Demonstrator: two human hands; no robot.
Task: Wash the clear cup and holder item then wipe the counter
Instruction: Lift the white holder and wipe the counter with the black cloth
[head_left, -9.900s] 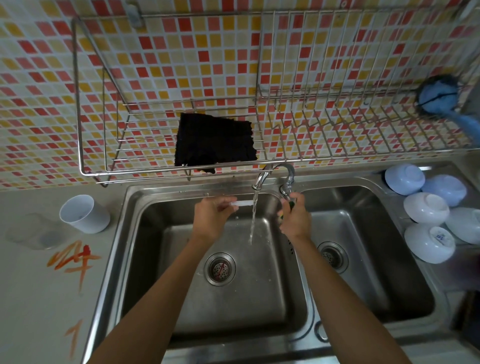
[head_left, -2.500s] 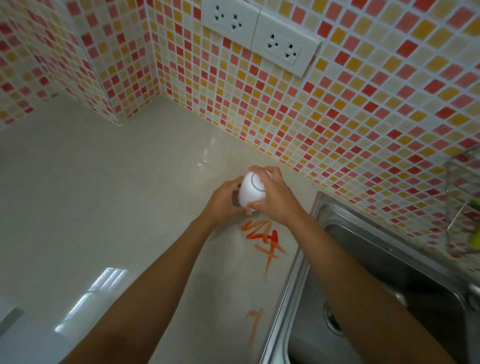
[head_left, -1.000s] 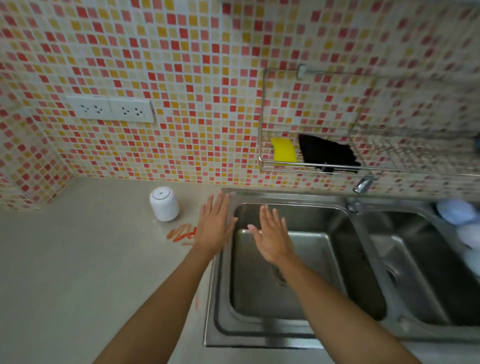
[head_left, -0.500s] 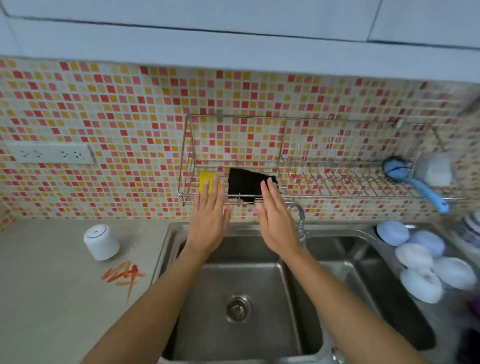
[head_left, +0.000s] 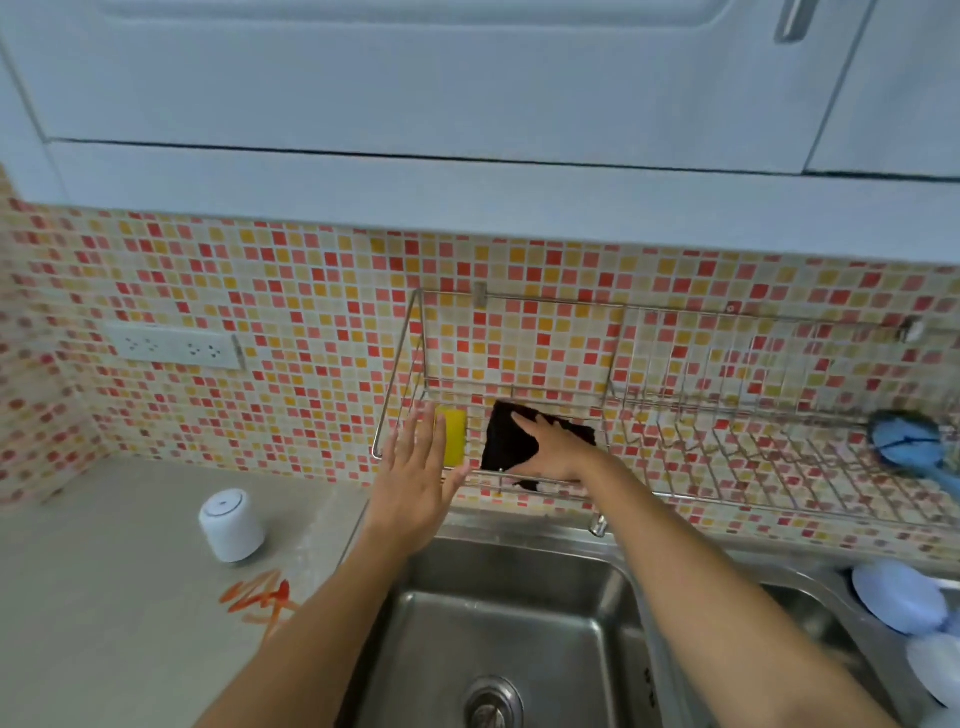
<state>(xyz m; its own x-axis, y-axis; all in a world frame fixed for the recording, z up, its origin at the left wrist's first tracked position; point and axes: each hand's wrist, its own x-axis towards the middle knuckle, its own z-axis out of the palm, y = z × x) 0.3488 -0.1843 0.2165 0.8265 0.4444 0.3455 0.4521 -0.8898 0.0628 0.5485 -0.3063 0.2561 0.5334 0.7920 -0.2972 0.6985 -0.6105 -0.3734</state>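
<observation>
A white cup (head_left: 231, 525) stands upside down on the grey counter (head_left: 104, 597), just behind orange smears (head_left: 260, 597). A black cloth (head_left: 504, 447) hangs in the wire wall rack (head_left: 727, 499) above the sink. My right hand (head_left: 556, 452) lies on this cloth with its fingers spread over it. My left hand (head_left: 415, 483) hovers flat and open in front of the rack's left end. It holds nothing and partly covers a yellow sponge (head_left: 454, 436). No clear cup shows.
The steel sink (head_left: 519, 623) lies below both arms, its drain at the bottom edge. A blue brush (head_left: 906, 444) rests at the rack's right end. Upturned pale bowls (head_left: 898, 597) sit at the right. Wall sockets (head_left: 174, 345) are at the left, with cabinets overhead.
Both hands rose from over the sink up to the rack. My right hand has reached onto the black cloth. The view has tilted upward.
</observation>
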